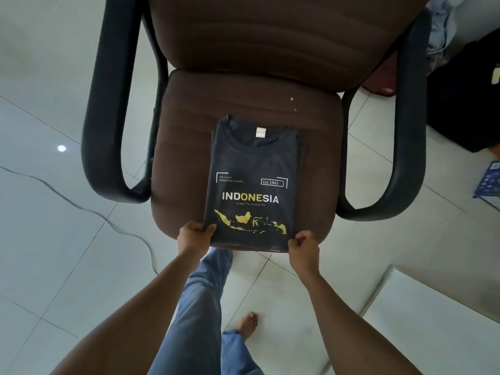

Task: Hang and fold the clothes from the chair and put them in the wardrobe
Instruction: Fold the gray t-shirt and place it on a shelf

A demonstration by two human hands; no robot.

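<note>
A dark grey T-shirt point(254, 163) lies folded into a narrow rectangle on the seat of a brown office chair point(184, 147), collar toward the backrest, with "INDONESIA" and a yellow map printed on its front. My left hand point(196, 235) pinches the shirt's near left corner, thumb on top. At the near right corner my right hand point(303, 243) grips the fabric's edge with curled fingers. Both hands are at the seat's front edge.
The chair has black armrests point(105, 109) on both sides. A dark cable point(89, 209) runs over the white tiled floor on the left. A black bag point(465, 104) and a blue box point(489, 180) stand at the right. My legs are below the seat.
</note>
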